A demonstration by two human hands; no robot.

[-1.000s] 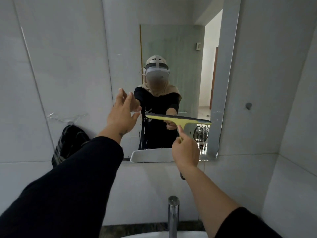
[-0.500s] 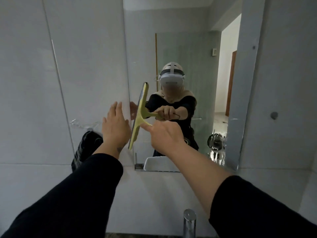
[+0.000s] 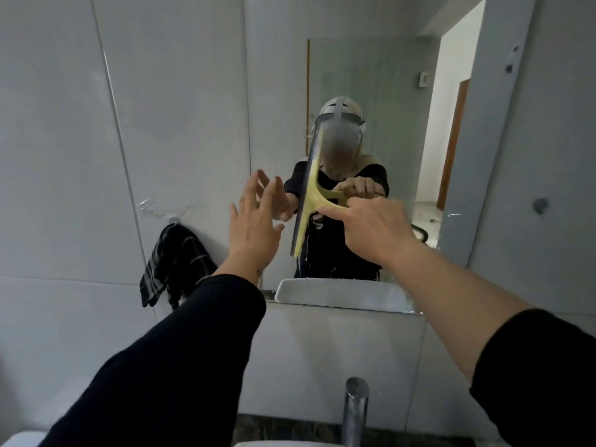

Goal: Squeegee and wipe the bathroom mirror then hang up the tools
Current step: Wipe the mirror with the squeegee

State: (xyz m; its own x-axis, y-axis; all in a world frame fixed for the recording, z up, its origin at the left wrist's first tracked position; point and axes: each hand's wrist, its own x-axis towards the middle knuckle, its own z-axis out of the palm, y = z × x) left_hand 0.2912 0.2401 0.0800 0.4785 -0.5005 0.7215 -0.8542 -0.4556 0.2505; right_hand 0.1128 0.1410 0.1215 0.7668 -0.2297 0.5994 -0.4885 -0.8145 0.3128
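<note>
Yellow squeegee (image 3: 308, 195) stands nearly upright against the mirror (image 3: 387, 124).

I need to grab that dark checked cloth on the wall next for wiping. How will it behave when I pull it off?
The checked cloth hangs in soft folds from a hook, so it is probably limp and will droop from the left hand. It looks thin, so likely light. Bunched at the top, it may snag unless lifted first.

Mirror (image 3: 371, 91) glass open above and right of upright squeegee (image 3: 308, 195), left hand (image 3: 254, 227) just left of blade, cloth (image 3: 174, 262) hanging on left wall, faucet (image 3: 354, 411) below
</note>
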